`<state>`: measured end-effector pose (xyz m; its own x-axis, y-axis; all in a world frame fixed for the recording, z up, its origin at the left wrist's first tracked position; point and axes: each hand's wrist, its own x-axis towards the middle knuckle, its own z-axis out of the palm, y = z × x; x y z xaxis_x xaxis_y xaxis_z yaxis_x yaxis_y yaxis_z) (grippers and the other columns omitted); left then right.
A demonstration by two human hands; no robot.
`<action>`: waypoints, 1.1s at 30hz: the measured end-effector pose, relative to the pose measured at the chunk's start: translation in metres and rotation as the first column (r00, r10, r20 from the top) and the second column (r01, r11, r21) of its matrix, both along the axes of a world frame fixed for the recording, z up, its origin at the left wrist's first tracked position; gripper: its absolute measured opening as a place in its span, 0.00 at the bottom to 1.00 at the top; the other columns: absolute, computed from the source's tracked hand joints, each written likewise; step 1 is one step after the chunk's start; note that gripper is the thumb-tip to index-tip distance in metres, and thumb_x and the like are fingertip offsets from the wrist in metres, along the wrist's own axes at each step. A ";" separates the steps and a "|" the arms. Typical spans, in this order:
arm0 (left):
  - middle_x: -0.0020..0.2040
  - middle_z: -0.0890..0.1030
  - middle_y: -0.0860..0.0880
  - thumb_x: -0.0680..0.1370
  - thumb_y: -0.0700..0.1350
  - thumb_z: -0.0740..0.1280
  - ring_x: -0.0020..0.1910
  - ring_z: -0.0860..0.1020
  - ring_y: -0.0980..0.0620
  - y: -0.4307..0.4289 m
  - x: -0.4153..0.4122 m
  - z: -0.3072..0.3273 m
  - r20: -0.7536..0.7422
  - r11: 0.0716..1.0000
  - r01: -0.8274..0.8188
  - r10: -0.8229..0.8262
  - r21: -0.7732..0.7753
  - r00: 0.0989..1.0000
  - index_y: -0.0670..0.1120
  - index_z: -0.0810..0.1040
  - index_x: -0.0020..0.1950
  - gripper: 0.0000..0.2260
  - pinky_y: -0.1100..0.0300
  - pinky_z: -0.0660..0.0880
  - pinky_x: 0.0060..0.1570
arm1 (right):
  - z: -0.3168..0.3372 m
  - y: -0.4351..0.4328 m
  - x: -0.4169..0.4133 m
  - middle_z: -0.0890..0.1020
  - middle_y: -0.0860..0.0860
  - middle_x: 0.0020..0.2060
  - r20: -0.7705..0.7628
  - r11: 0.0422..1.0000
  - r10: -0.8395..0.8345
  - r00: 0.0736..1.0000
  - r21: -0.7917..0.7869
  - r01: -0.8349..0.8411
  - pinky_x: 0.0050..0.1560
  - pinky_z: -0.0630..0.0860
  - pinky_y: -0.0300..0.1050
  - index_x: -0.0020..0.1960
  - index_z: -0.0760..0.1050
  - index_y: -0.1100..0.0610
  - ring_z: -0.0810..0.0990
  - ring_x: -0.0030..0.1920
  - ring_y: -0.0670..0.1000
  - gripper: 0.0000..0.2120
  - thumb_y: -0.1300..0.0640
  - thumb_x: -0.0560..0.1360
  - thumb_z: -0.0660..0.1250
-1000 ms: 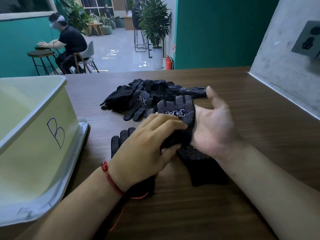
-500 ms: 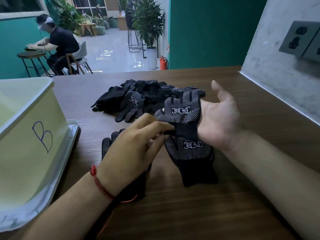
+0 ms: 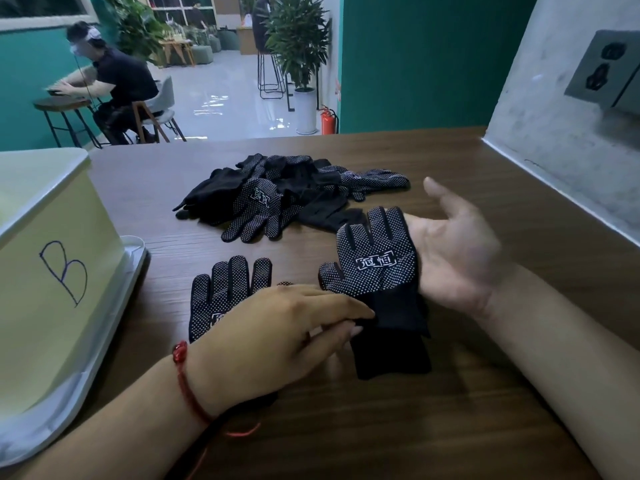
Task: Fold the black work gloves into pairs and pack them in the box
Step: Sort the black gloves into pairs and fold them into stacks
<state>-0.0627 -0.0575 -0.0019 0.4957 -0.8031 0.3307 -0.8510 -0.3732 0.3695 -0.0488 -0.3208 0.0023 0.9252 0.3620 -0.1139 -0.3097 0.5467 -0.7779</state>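
My right hand (image 3: pixel 457 261) is raised a little above the worktop (image 3: pixel 467 427), palm turned up and to the left, with the thumb stretched straight out and away from me. A black dotted work glove (image 3: pixel 377 261) lies flat across its fingers, dots and white logo toward me, glove fingers pointing away. My own fingers there are hidden behind it. None of them curls over its edge, and the thumb stays clear of it.

My left hand (image 3: pixel 277 341) reaches across from the left, back upward and wrist low. Its fingers are nearly straight, and the forefinger and thumb nip the dark cuff end of that glove. Below the nip, plain black cuff fabric (image 3: pixel 391 355) hangs down to the worktop; I cannot tell whether it belongs to the same glove. A red cord bracelet (image 3: pixel 183 375) sits on the left wrist.

Under my left hand a second glove (image 3: pixel 225 292) lies flat on the worktop, dots up, its fingers pointing away.

Farther back the pile of gloves (image 3: pixel 294 195) lies in a loose heap. The box (image 3: pixel 59 271), marked with a B, stands at the left on a white lid (image 3: pixel 133 268), well apart from the glove I hold.
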 end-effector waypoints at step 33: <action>0.53 0.79 0.64 0.83 0.55 0.68 0.53 0.75 0.67 -0.004 -0.002 -0.003 0.005 0.985 0.107 -0.109 0.138 0.994 0.58 0.81 0.68 0.13 0.65 0.78 0.52 | 0.012 -0.003 0.002 0.75 0.52 0.77 0.203 0.765 -0.424 0.883 -0.441 0.469 0.80 0.58 0.64 0.80 0.69 0.46 0.72 0.77 0.53 0.36 0.33 0.75 0.64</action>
<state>-0.0652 -0.0612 -0.0046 0.4002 -0.8897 0.2195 -0.8933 -0.3253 0.3101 -0.0468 -0.3239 0.0147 0.9829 -0.1699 -0.0710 -0.0412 0.1729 -0.9841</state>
